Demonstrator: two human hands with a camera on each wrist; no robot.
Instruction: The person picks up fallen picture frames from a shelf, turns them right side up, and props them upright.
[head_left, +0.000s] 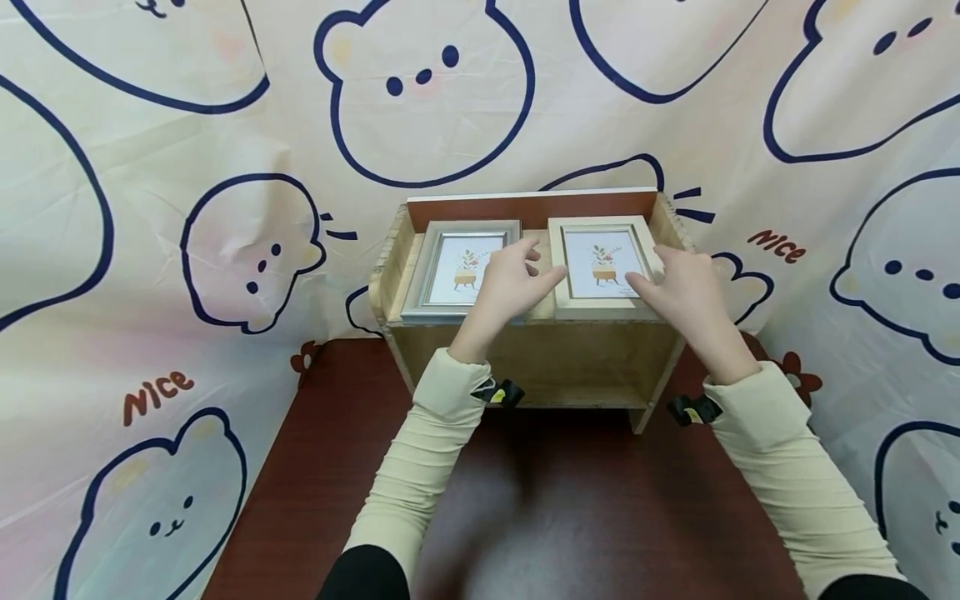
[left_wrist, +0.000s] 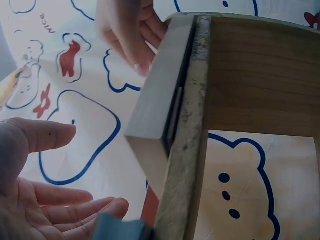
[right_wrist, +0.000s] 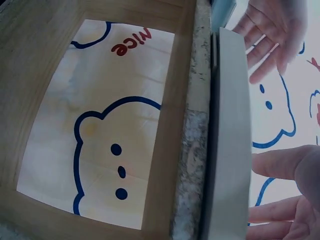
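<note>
Both hands — the left hand (head_left: 510,283) and right hand (head_left: 686,287), fingers spread and relaxed — flank the cream picture frame (head_left: 602,265) atop a wooden shelf box (head_left: 540,358), on a dark red tabletop (head_left: 525,500) beneath them, bear-print cloth (head_left: 187,250) draped all round.

Raw matt wooden shelf (head_left: 540,358), smooth cream frame (head_left: 603,262), soft printed cloth (head_left: 187,250)

grey frame (head_left: 459,271) partly behind left hand (head_left: 510,283)
</note>
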